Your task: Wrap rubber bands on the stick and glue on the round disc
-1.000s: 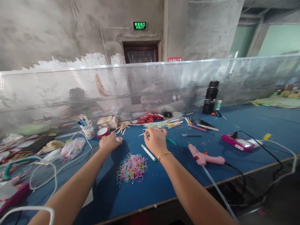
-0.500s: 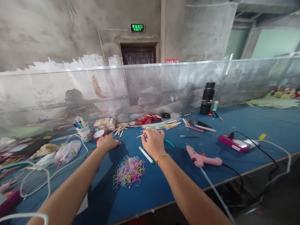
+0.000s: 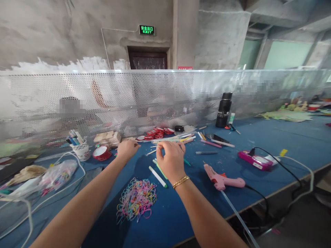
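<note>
My left hand (image 3: 128, 150) is raised over the back of the table, beside the wooden craft sticks. Its fingers are bent together, and whatever may be in them is hidden. Facing it, my right hand (image 3: 171, 157) has a gold bracelet at the wrist and its fingers curl downward in a pinch; I cannot make out what they hold. Thin pale sticks (image 3: 152, 152) show near these fingertips. Below the right hand lie a white marker with a green end (image 3: 158, 177) and a light green marker. A pile of colourful elastic bands (image 3: 137, 200) sits between my forearms.
A pink glue gun (image 3: 219, 177) lies to the right, near a purple power strip (image 3: 254, 160) with cables. Behind are a black bottle (image 3: 223, 111), red round tins (image 3: 157, 133) and a perforated screen (image 3: 119, 100). A pen cup (image 3: 81, 152) and red tape roll (image 3: 101, 153) stand left.
My left hand has lifted from the tabletop and moved right, toward my right hand, its fingers drawing together. The right hand stays almost in place. The view has shifted slightly.
</note>
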Motion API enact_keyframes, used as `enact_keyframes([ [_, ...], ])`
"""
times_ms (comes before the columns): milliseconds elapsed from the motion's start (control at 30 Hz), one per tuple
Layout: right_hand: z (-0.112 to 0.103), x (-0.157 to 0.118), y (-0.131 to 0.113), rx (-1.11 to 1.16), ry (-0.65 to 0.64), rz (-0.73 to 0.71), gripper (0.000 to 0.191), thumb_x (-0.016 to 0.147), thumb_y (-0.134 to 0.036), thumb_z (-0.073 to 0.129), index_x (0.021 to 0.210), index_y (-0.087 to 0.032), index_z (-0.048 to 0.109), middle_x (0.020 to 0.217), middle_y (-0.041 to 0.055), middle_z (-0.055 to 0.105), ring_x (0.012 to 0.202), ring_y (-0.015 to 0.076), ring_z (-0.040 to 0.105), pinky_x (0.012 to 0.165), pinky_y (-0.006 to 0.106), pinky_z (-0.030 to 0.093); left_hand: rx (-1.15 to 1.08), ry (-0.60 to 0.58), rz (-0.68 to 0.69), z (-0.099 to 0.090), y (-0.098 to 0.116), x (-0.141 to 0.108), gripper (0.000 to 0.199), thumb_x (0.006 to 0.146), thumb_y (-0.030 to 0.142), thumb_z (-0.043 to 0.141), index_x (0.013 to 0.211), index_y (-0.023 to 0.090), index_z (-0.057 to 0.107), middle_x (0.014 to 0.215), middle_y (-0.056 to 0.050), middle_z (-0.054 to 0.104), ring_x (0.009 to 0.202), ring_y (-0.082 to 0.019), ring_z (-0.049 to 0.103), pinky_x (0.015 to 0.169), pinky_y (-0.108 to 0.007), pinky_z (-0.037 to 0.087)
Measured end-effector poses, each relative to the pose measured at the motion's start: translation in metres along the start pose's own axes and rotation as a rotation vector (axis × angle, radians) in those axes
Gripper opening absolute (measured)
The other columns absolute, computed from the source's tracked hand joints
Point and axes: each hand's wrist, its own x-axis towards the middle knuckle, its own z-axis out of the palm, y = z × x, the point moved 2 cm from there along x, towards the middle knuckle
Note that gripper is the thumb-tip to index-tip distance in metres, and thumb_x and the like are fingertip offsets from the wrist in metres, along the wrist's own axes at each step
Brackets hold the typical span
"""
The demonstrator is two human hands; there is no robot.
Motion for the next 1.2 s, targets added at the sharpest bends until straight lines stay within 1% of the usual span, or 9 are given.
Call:
enact_keyframes([
  [100,-0.002,0.001,-0.001,0.011,0.009,-0.013,0.011,0.089,-0.024,0.052,0.091,-0.021,0.063,0.086,0.0035,0.067,0.088,0.019,0.054,0.097,0.038,0.023,-0.011,0.034,0.15,0.012,0.011,0.032,0.038,0.079,0.037,0.059,0.114,0.025,0.068,0.111,-0.01,0.069,0.108,-0.027,0.058,0.093,-0.033,0.041],
  [233,-0.003,0.002,-0.002,0.014,0.007,-0.002,0.009,0.087,-0.023,0.055,0.091,-0.021,0.063,0.085,0.0023,0.067,0.087,0.0188,0.055,0.098,0.039,0.022,-0.001,0.015,0.188,0.039,0.015,0.074,0.036,0.082,0.022,0.053,0.115,0.022,0.068,0.115,-0.013,0.066,0.114,-0.027,0.053,0.1,-0.037,0.037],
  [500,0.001,-0.003,-0.017,0.027,-0.075,-0.037,0.007,0.088,-0.025,0.055,0.086,-0.023,0.061,0.082,0.0008,0.064,0.086,0.0189,0.054,0.101,0.044,0.021,0.028,-0.072,-0.058,0.093,-0.011,0.123,0.037,0.086,0.019,0.041,0.105,0.014,0.072,0.109,-0.024,0.066,0.111,-0.034,0.057,0.091,-0.046,0.044],
  [667,0.005,-0.007,-0.024,0.034,-0.097,-0.066,0.006,0.088,-0.027,0.055,0.086,-0.024,0.06,0.081,0.0003,0.063,0.086,0.0193,0.053,0.103,0.046,0.019,0.019,-0.1,-0.072,0.108,-0.022,0.151,0.033,0.083,0.028,0.05,0.102,0.013,0.073,0.112,-0.024,0.066,0.109,-0.037,0.059,0.089,-0.048,0.045],
  [767,0.008,-0.007,-0.024,0.036,-0.098,-0.073,0.007,0.088,-0.027,0.054,0.087,-0.024,0.06,0.081,-0.0002,0.063,0.085,0.0188,0.053,0.104,0.046,0.019,0.013,-0.17,-0.079,0.11,-0.024,0.159,0.033,0.079,0.03,0.055,0.101,0.011,0.073,0.115,-0.025,0.065,0.112,-0.039,0.057,0.09,-0.048,0.045],
  [833,0.009,-0.007,-0.021,0.035,-0.1,-0.066,0.007,0.088,-0.026,0.054,0.087,-0.024,0.06,0.081,-0.0001,0.063,0.085,0.0187,0.053,0.104,0.046,0.019,0.002,-0.187,-0.083,0.107,-0.026,0.16,0.036,0.08,0.034,0.054,0.101,0.011,0.072,0.117,-0.026,0.063,0.113,-0.039,0.057,0.091,-0.048,0.044],
  [933,0.012,-0.006,-0.015,0.029,-0.102,-0.039,0.007,0.088,-0.026,0.053,0.088,-0.023,0.06,0.083,0.0008,0.064,0.087,0.0188,0.054,0.103,0.046,0.021,-0.018,-0.089,-0.141,0.092,-0.033,0.156,0.045,0.087,0.039,0.043,0.107,0.008,0.068,0.118,-0.028,0.061,0.113,-0.037,0.057,0.092,-0.047,0.044],
  [1100,0.023,-0.005,-0.007,0.057,-0.157,0.04,0.012,0.089,-0.025,0.052,0.097,-0.023,0.06,0.091,0.0021,0.067,0.093,0.019,0.058,0.096,0.039,0.033,-0.125,0.053,-0.227,0.037,-0.032,0.123,0.047,0.092,0.033,0.03,0.109,0.004,0.062,0.111,-0.027,0.063,0.104,-0.033,0.06,0.088,-0.041,0.045],
  [1200,0.034,-0.007,-0.003,0.223,-0.236,0.126,0.023,0.092,-0.028,0.047,0.111,-0.021,0.057,0.097,0.0042,0.068,0.089,0.0173,0.062,0.085,0.032,0.043,-0.2,0.11,0.002,-0.003,-0.006,0.08,0.035,0.09,0.034,0.038,0.099,0.013,0.065,0.108,-0.018,0.065,0.106,-0.029,0.057,0.094,-0.038,0.041],
])
